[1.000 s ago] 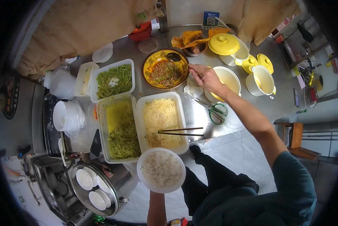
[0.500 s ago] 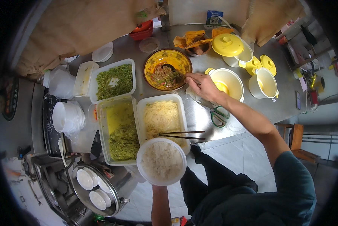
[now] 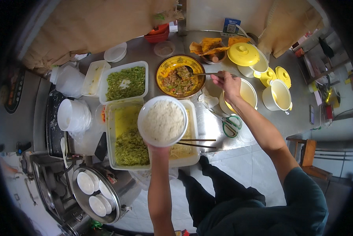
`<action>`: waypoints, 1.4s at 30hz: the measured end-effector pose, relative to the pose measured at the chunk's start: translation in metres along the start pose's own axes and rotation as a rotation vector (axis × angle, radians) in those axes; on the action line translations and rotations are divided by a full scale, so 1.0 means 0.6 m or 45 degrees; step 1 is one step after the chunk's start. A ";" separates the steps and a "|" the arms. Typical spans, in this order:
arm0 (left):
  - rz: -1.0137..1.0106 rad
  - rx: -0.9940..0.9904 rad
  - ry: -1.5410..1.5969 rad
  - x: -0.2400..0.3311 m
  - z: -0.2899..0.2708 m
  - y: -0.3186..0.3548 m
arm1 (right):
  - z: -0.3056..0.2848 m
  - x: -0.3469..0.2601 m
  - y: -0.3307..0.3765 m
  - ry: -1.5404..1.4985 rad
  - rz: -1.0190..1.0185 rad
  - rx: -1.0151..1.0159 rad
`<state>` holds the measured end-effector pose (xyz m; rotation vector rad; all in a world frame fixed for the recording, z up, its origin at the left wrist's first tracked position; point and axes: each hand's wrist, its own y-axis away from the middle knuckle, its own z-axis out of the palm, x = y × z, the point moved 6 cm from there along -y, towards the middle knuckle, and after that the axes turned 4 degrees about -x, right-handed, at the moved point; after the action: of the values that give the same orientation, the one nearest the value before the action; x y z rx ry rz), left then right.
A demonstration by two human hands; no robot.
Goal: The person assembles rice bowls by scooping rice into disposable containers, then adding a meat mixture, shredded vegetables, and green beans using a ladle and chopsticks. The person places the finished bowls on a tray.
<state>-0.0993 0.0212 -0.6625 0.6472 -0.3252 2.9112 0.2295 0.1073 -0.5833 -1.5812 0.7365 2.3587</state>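
Bright glare on steel counter (image 3: 208, 131); corners black, straight edges bowed; rice (image 3: 163, 120) soft, perhaps motion-blurred.

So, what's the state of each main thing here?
White round bowl: holds rice, supported by left hand
Long metal spoon: gripped by right hand
Round yellow patterned bowl: uncovered, partly filled
Rectangular white tub: uncovered, holding chopped greens
Green-handled scissors: lying on metal counter
Round white pot beside right hand: uncovered
Round yellow lid: off-centre over another white pot
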 end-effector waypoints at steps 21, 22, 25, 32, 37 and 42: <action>-0.298 0.246 0.189 -0.050 0.017 -0.101 | 0.026 -0.115 0.252 1.066 -1.165 -1.207; -0.323 0.338 0.159 -0.053 0.009 -0.095 | 0.027 -0.110 0.262 1.153 -1.258 -1.295; -0.317 0.164 0.257 -0.061 0.014 -0.095 | 0.014 -0.132 0.264 1.096 -1.285 -1.144; -0.097 -0.038 0.192 -0.068 -0.043 -0.100 | -0.011 -0.092 0.100 0.103 -0.250 -0.402; -0.197 0.095 0.120 -0.017 -0.040 -0.020 | 0.041 -0.020 0.004 0.863 -0.641 -0.596; -0.161 0.384 -0.107 0.019 -0.015 0.054 | 0.065 0.000 0.009 1.185 -1.082 -0.733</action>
<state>-0.1191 -0.0069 -0.6712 0.8010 0.1464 2.8392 0.1957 0.1228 -0.5704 -2.5397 -0.5347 1.1841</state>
